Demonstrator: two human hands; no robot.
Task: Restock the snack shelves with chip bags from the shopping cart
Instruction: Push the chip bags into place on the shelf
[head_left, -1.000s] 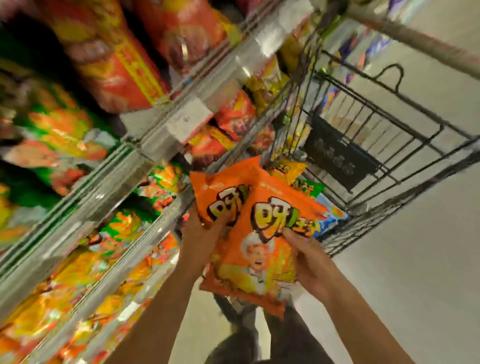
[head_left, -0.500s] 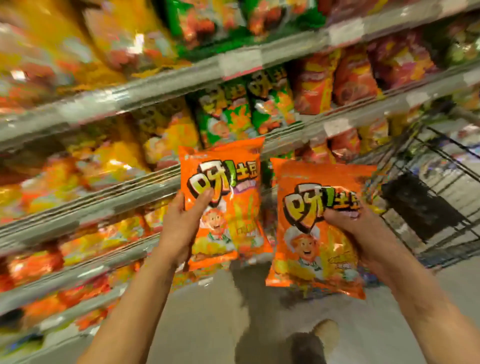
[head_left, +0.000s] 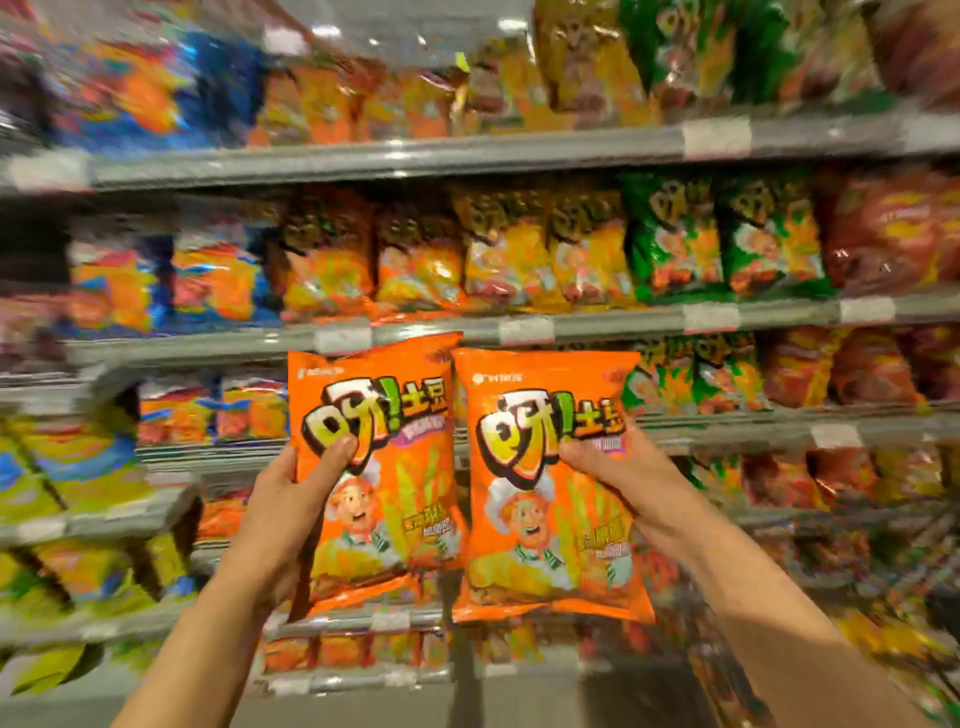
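Facing the snack shelves square-on now; a second ago the view ran slantwise along the racks with the wire shopping cart beside them, and half a second ago the cart's corner was at the right edge. Cart is out of frame at present. My reading: the person has turned from cart to shelving, so the fetch is done and the placing is about to start.

Shelving: grey rails with pale price tags, rows of bags packed tight. Blue and orange bags upper left, yellow-orange bags on the middle row, green bags right of them, red bags far right. All heavily blurred; print on them unreadable.

Bags in hand: two orange chip bags, same design, held upright side by side before the shelf rail at mid-height, edges just touching or slightly overlapping near the top. Earlier they were stacked one on the other, then apart and lower; now raised and level. Left bag leans a little left; right bag sits marginally nearer the camera. Each is glossy, puffed with air, sealed, with bold outlined lettering above a cartoon chef and pale stick-shaped snacks. No creases or tears visible.

Hands: left hand grips its bag from the outer edge, thumb across the front over the lettering, fingers behind. Right hand grips the other likewise, thumb on the front. Bare forearms, nothing else held.

Where matching orange stock sits I cannot tell for certain.
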